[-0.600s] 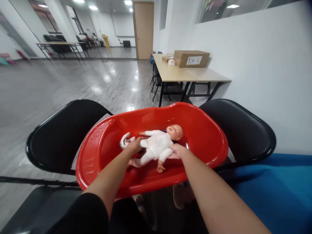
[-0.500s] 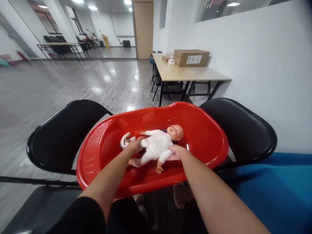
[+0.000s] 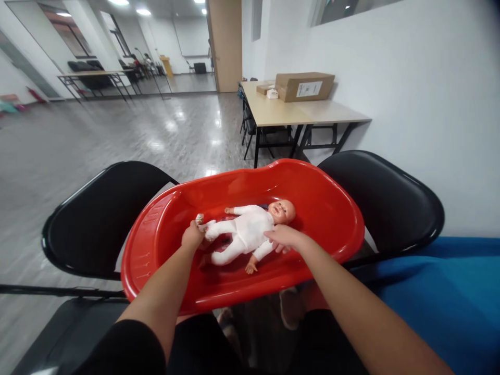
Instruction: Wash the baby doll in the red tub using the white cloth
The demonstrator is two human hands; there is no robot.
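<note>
Left fingers point(image 3: 195, 231) are curled at cloth point(image 3: 200, 218), grip unclear; right fingers point(image 3: 276, 239) are spread loosely on the doll point(image 3: 250, 229); the tub point(image 3: 324, 219), roomy beyond its head, is flanked by chairs point(image 3: 105, 213).

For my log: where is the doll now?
In the head view, the doll lies face up in the red tub, head toward the right, between the left hand by its feet and right hand near its shoulder.

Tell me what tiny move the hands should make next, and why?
Maybe the left hand should pinch the patterned white cloth snugly: it's at the cloth, by the foot end of the doll, and the right hand on the doll could hold it steady.
</note>
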